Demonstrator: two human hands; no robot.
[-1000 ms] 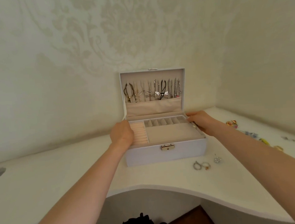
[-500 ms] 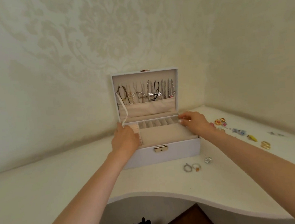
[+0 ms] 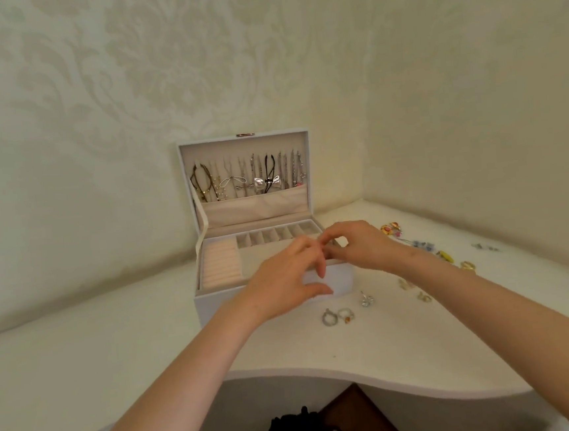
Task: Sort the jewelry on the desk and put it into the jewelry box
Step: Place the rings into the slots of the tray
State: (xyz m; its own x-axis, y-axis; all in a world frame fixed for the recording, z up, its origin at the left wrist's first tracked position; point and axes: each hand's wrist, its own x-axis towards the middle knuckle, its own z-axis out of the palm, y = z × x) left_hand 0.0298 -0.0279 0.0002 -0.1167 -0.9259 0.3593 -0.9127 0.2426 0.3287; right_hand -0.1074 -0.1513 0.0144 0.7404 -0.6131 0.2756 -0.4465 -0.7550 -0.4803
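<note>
White leatherette jewelry box [image 3: 215, 304] stands open. Your left hand [image 3: 290, 281] and right hand [image 3: 356, 247] have left its sides and now meet over its right front corner, fingertips touching. I cannot tell if they hold anything. Silver rings [image 3: 336, 315] wait unsorted on the pale desk [image 3: 114, 333], just in front.

Just one view for me: wide-angle head cam, looking forward and down at the desk [image 3: 116, 350] corner, jewelry box [image 3: 211, 302] close, dead center.
</note>
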